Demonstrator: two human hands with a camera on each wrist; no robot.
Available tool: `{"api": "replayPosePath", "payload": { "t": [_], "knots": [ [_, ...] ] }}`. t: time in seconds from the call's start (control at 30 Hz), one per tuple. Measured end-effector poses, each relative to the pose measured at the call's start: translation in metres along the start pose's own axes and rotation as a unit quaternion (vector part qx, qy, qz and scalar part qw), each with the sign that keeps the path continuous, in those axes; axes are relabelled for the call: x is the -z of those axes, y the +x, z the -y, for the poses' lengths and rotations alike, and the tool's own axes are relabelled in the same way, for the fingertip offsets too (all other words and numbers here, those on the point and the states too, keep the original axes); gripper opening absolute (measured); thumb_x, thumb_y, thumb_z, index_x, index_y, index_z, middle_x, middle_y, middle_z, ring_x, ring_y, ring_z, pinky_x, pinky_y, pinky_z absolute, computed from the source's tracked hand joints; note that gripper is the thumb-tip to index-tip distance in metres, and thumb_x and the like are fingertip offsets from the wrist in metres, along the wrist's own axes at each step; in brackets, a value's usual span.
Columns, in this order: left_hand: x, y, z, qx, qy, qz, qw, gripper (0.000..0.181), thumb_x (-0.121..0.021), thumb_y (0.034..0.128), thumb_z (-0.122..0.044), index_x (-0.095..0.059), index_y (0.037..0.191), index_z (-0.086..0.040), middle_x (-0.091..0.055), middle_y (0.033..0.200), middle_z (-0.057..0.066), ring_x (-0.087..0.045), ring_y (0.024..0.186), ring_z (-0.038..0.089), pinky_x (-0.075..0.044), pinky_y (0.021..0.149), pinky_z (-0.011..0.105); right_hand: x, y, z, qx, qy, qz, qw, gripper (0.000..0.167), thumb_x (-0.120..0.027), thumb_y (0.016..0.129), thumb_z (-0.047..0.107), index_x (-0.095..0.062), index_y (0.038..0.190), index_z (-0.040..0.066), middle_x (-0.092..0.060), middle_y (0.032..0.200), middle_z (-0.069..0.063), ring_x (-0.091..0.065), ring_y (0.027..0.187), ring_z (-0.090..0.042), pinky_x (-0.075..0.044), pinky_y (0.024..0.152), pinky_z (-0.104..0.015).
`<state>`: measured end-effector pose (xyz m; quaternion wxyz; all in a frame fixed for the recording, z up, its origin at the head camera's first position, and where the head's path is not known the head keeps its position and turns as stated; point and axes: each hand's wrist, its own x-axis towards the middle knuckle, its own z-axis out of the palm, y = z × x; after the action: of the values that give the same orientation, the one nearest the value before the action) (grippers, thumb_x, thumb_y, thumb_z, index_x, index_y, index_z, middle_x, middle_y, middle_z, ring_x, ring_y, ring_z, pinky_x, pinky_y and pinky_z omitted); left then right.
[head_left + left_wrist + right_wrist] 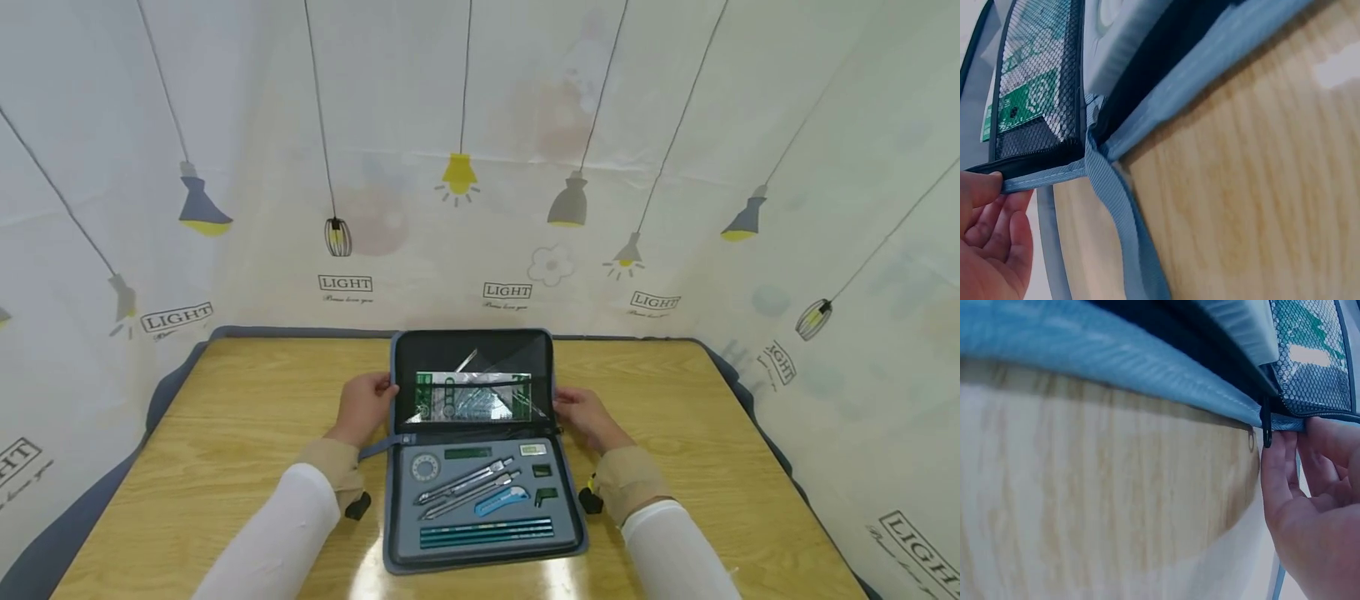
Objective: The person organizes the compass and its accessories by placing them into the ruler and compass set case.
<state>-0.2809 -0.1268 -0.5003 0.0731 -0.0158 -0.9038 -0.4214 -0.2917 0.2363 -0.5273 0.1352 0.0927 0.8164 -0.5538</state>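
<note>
A blue-grey zippered stationery case [487,500] lies unfolded on the table, its lid [510,346] tipped up at the back. My left hand [365,407] pinches the lid's left edge between thumb and fingers, as the left wrist view also shows. On the opposite side my right hand [588,417] pinches the right edge, close to the zipper pull [1266,422]. Behind the lid's mesh pocket sits a clear and green packet [472,397]. The grey tray holds metal compasses [465,483], a blue utility knife [501,500], pencils [486,533], an eraser [532,450] and a round dial [425,467].
The case stands on a wood-grain table [262,433] with a dark blue edge. A blue strap [1119,219] hangs from the case's left side near the hinge. Behind the table hangs a pale cloth [420,100] printed with lamps.
</note>
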Motion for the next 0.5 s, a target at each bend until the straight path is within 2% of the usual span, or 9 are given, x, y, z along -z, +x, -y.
{"api": "replayPosePath", "payload": {
  "t": [0.07, 0.27, 0.37, 0.5],
  "knots": [
    [0.001, 0.002, 0.0, -0.008, 0.002, -0.012, 0.9999, 0.028, -0.061, 0.09, -0.008, -0.063, 0.113, 0.008, -0.068, 0.102, 0.022, -0.065, 0.093, 0.032, -0.053, 0.081, 0.042, -0.001, 0.002, 0.003, 0.008, 0.0, -0.002, 1.0, 0.039, -0.047, 0.095, 0.003, -0.049, 0.134, 0.001, -0.056, 0.129, -0.019, -0.056, 0.115, -0.028, -0.044, 0.1, -0.042],
    [0.007, 0.005, -0.003, -0.036, 0.009, -0.04, 0.9985, 0.023, -0.064, 0.0881, -0.008, -0.067, 0.107, 0.006, -0.07, 0.095, 0.02, -0.067, 0.087, 0.03, -0.054, 0.077, 0.042, 0.003, 0.003, 0.012, 0.071, -0.041, -0.013, 0.9966, 0.034, -0.05, 0.093, 0.0, -0.055, 0.127, -0.004, -0.059, 0.124, -0.022, -0.059, 0.108, -0.03, -0.05, 0.092, -0.04],
    [0.012, 0.004, -0.004, -0.053, 0.003, -0.033, 0.9981, 0.021, -0.065, 0.0875, -0.008, -0.068, 0.103, 0.006, -0.07, 0.092, 0.019, -0.067, 0.084, 0.029, -0.054, 0.076, 0.042, 0.007, 0.002, 0.015, 0.1, -0.077, -0.033, 0.9915, 0.031, -0.054, 0.091, 0.002, -0.06, 0.121, -0.003, -0.061, 0.12, -0.021, -0.06, 0.107, -0.031, -0.052, 0.088, -0.041],
    [0.019, 0.0, 0.0, -0.085, -0.003, -0.008, 0.9964, 0.014, -0.067, 0.0869, -0.009, -0.07, 0.095, 0.002, -0.07, 0.087, 0.014, -0.065, 0.08, 0.025, -0.054, 0.073, 0.04, 0.011, -0.001, 0.016, 0.142, -0.138, -0.049, 0.9789, 0.023, -0.062, 0.088, 0.004, -0.067, 0.11, -0.002, -0.066, 0.112, -0.02, -0.061, 0.105, -0.033, -0.051, 0.088, -0.044]
  ]
}}
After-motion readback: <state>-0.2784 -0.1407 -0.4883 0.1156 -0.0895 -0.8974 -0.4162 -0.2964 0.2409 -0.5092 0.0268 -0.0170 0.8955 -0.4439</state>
